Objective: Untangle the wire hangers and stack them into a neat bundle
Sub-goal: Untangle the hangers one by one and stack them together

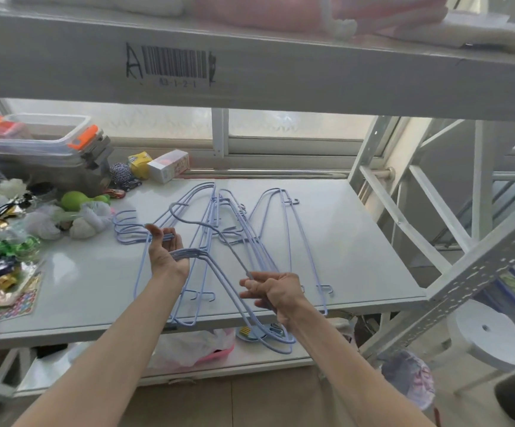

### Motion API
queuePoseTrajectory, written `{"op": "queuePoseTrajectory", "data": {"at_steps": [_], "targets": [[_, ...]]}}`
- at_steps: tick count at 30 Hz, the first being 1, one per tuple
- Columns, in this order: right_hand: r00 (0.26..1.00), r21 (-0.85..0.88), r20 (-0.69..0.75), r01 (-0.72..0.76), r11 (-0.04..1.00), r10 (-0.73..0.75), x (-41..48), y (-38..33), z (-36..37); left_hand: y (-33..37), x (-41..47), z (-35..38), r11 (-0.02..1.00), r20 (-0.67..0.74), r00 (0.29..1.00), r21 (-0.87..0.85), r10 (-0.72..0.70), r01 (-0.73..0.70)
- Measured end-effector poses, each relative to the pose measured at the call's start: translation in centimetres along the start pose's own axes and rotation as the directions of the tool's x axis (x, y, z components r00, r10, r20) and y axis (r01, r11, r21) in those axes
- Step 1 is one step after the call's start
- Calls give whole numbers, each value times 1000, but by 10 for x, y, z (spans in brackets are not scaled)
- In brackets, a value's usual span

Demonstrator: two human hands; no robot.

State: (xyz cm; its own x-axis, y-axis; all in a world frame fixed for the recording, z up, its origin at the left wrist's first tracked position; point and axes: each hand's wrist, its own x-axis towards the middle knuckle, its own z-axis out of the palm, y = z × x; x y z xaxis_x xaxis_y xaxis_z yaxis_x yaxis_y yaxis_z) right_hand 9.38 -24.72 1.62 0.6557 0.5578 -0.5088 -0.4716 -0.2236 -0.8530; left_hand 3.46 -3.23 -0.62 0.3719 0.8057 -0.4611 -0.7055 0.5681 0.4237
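Note:
Several pale blue wire hangers [250, 238] lie spread and overlapping on the white shelf board [358, 241]. My left hand [165, 251] is palm up under a bundle of hangers near their necks, fingers curled around the wires, with their hooks [125, 226] pointing left. My right hand [273, 292] pinches one hanger [228, 248] by its shoulder, lifted above the board; its hook arcs up toward the far left. The lower ends of the held hangers stick out past the front edge of the board.
Clutter fills the left side: a clear box with orange clips [37, 137], green toys [77, 200], white mesh bags, ribbons and wrappers. Small cartons [167, 164] stand at the back. An upper shelf beam [250, 66] hangs overhead. Metal frame struts [435, 241] and a white stool [487, 337] are at right.

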Motion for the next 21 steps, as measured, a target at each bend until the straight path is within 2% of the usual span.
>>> {"op": "queuePoseTrajectory", "data": {"at_steps": [5, 11, 16, 18, 21], "targets": [[999, -73, -12, 39, 997, -40, 0, 7, 9, 1, -1, 4, 999, 17, 1000, -45, 26, -25], [998, -188, -32, 54, 981, -61, 4, 10, 11, 0, 8, -2, 999, 18, 999, 19, 46, -47], [996, -350, -3, 86, 933, -93, 8, 9, 11, 2, 5, 1, 981, -2, 999, 189, 33, -32], [996, -415, 28, 93, 905, -90, 9, 7, 10, 3, 5, 1, 987, -21, 999, 158, 24, -21], [990, -580, 107, 135, 803, -90, 15, 2, 7, 3, 7, 0, 996, -10, 1000, 89, 8, -8]]}}
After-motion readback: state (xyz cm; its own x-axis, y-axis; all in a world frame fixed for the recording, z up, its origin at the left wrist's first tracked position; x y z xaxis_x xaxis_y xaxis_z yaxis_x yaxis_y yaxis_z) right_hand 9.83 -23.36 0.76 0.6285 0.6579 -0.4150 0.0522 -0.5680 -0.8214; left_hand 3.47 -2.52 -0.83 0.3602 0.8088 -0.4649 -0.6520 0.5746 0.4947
